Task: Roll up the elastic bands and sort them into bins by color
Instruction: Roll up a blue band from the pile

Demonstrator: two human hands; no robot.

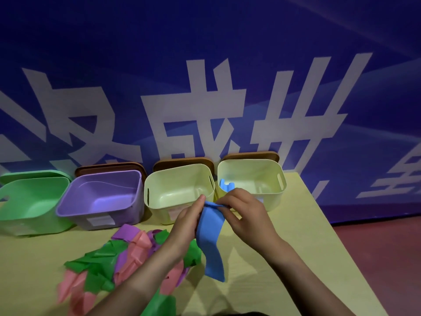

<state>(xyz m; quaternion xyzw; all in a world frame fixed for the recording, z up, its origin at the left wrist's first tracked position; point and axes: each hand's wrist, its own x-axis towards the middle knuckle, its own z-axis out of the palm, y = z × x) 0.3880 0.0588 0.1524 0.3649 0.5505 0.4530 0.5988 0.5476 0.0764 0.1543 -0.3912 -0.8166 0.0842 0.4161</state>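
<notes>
A blue elastic band (210, 238) hangs in the air over the table, its top end pinched between my left hand (190, 218) and my right hand (241, 210). Its lower end dangles down to about the table. A pile of green, pink and purple bands (118, 254) lies on the table under my left forearm. Along the back stand a green bin (34, 201), a purple bin (102, 197), a pale yellow bin (180, 190) and a second pale yellow bin (252, 179), which holds a blue band (225, 184).
The yellow table (284, 236) ends at a slanted right edge, with red floor (382, 258) beyond. Brown lids (182, 161) lean behind the bins against a blue banner wall (205, 65) with large white characters.
</notes>
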